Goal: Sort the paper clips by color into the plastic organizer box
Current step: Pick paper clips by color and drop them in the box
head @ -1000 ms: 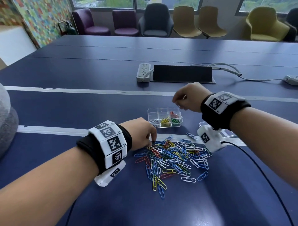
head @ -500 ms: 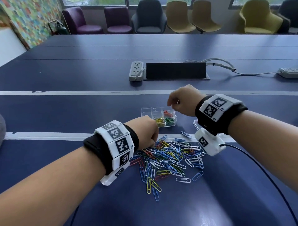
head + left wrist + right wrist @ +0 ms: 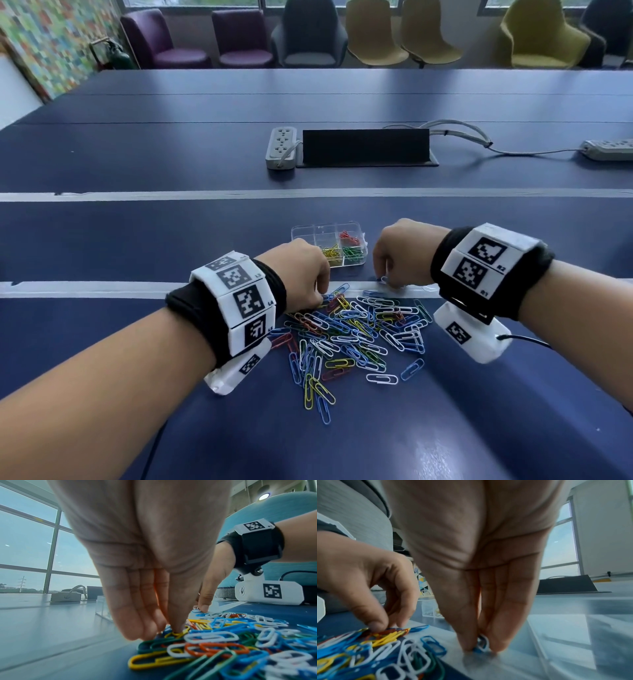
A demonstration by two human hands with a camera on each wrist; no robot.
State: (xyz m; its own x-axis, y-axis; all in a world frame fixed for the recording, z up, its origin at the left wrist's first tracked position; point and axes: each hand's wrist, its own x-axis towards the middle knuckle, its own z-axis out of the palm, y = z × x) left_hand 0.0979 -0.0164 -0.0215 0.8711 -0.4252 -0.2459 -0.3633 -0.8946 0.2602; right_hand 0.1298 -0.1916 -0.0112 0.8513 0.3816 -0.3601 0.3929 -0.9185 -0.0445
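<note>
Paper clips (image 3: pixel 356 329), light, slick wire loops lying flat and tangled on the table (image 3: pixel 171 233) before the organizer box (image 3: pixel 301 233), want fingertip pinches at one end: left hand (image 3: pixel 145 574) nips a yellow clip (image 3: pixel 178 633), right hand (image 3: pixel 479 574) pinches a white clip (image 3: pixel 483 643).

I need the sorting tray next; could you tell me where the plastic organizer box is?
In the head view, the organizer box sits on the table just beyond the clip pile, between both hands.

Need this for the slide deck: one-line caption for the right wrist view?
Right hand pinches a white paper clip off the table beside the mixed pile, left hand picking nearby.
</note>
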